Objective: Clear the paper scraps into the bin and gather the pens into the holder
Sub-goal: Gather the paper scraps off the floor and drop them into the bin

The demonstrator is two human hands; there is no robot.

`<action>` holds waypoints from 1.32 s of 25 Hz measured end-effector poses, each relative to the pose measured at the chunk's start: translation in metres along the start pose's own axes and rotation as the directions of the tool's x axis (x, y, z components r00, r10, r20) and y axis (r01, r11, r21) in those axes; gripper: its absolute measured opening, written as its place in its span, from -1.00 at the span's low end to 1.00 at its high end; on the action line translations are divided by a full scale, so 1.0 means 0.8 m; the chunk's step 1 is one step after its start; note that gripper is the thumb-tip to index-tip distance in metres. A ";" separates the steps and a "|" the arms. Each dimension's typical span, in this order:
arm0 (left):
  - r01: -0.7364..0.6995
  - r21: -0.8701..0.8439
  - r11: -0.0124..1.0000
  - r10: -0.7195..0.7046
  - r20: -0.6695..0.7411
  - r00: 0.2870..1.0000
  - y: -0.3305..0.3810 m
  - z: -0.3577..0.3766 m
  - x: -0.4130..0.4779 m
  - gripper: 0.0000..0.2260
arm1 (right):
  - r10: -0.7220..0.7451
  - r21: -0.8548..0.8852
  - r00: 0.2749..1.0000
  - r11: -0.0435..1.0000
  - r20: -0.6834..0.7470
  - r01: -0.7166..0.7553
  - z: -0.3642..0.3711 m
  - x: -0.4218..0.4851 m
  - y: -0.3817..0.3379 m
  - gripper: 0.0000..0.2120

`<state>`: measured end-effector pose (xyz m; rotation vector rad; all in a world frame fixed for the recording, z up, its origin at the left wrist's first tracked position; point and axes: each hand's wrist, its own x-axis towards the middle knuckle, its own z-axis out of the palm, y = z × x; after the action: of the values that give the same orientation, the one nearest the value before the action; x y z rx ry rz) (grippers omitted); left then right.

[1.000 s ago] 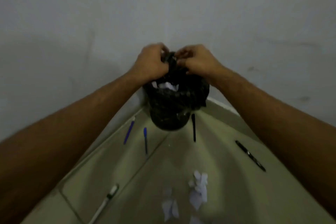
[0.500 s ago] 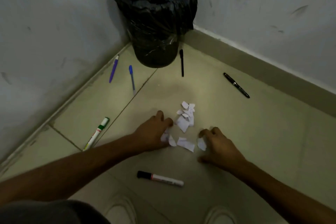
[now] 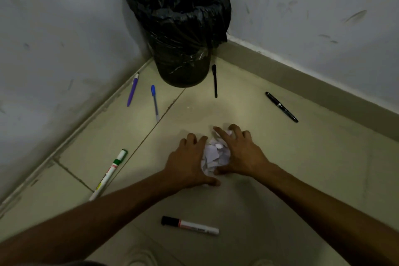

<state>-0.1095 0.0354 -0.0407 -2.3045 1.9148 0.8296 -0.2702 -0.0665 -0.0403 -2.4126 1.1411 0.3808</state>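
Paper scraps (image 3: 214, 154) are cupped on the floor (image 3: 302, 157) between the left hand (image 3: 187, 161) and the right hand (image 3: 240, 153); each grip is half open, fingers spread, pressed against the pile. The bin (image 3: 181, 28) stands well beyond the pile, in the corner.

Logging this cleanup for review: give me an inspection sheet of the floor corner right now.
Surface: tiled floor, pale, grout lines visible.
Job's things: paper scraps bunched in one pile; bin with black liner in the corner; four pens and two markers lie loose; no holder seen.
Clutter: nothing seen.
Grippers: left hand and right hand cup the pile from either side, fingers spread.
Cables: nothing seen.
Surroundings: scuffed walls, skirting.
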 end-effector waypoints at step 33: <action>-0.079 -0.393 0.916 -0.126 -0.470 0.873 -0.052 -0.069 -0.010 -0.83 | -0.035 0.482 0.999 0.875 -0.025 0.042 -0.028 0.043 0.002 -0.64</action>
<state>-0.0510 0.0331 -0.0027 -3.0301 2.0334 0.7462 -0.2488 -0.1011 -0.0361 -1.9935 1.0435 0.0478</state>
